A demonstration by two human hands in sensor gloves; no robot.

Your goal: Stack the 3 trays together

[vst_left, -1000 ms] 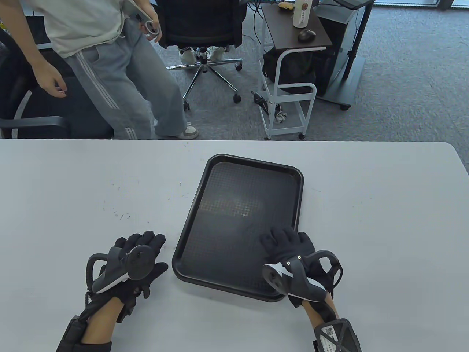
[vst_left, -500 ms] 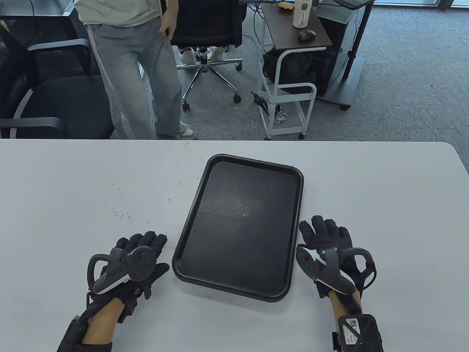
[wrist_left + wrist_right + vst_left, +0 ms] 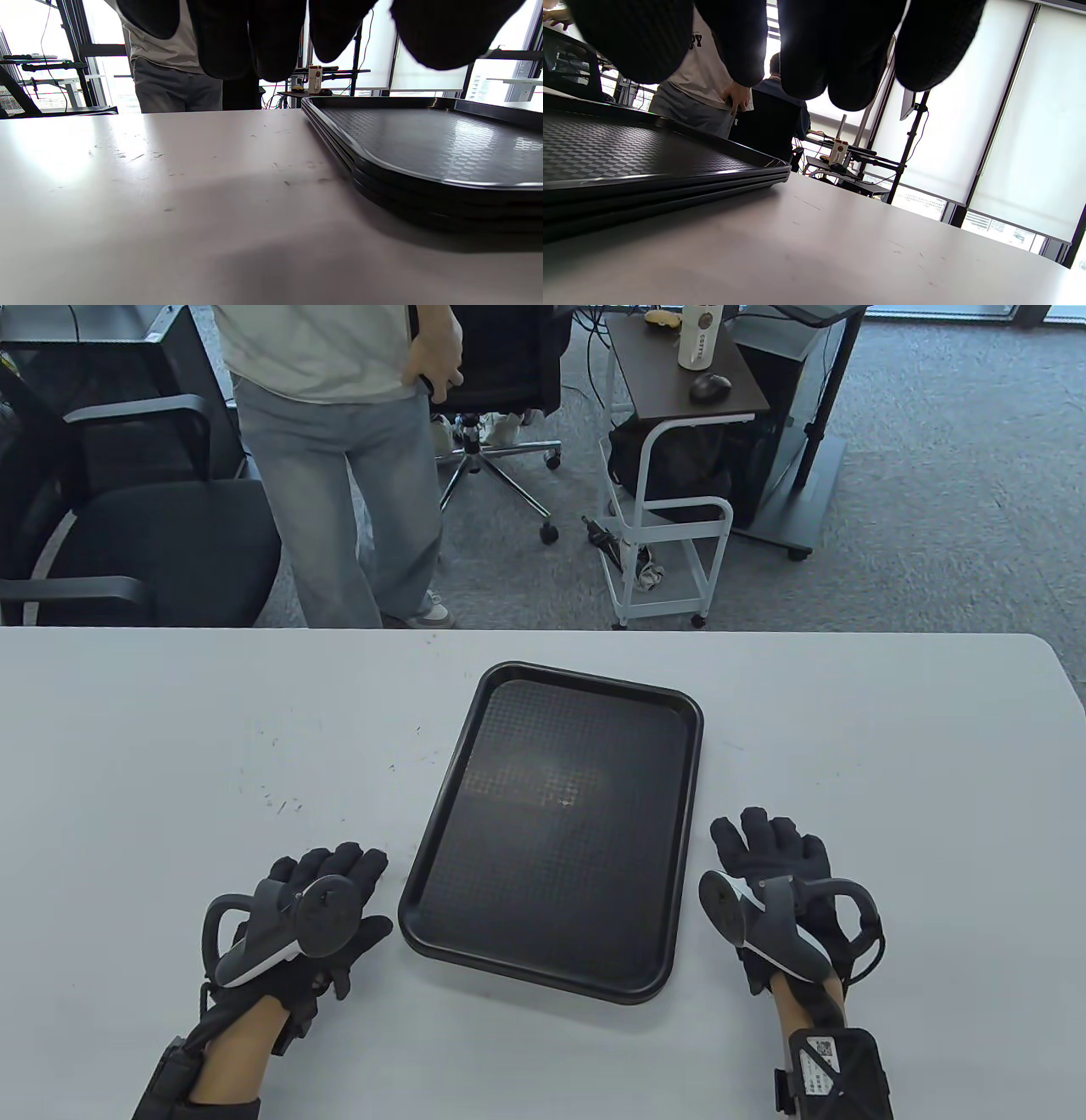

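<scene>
Near edge first: left hand (image 3: 318, 912) lies flat on the table (image 3: 170, 780), just left of the trays (image 3: 560, 823), fingers together-ish and spread loosely, gripping nothing. Right hand (image 3: 776, 891) lies flat too, just right of the stack, fingers apart, holding nothing. Neither touches a rim from what the table view shows.

Stack itself sits mid-table, long axis running near to far, slightly skewed w/ the far end tipped right. Wrist views show three rims layered one on another, edges lined up close on both the left side (image 3: 382, 178) and the right corner (image 3: 763, 176). So the task looks done, or as good as.

Risks from here, IMO:
- Either hand sliding inward could nudge the near corners and shear the layers out of line; smooth plastic on plastic prob slips easily.
- A push on one side only would rotate the top tray vs. the lower two.
- Whether the top tray is fully seated at the far end can't be told; if not, a bump may rock it.

Farther off, a bystander (image 3: 339, 475) stands beyond the far table edge, near a chair (image 3: 136, 534) and a cart (image 3: 670, 509); a knock to the table from there could jar the stack.
</scene>
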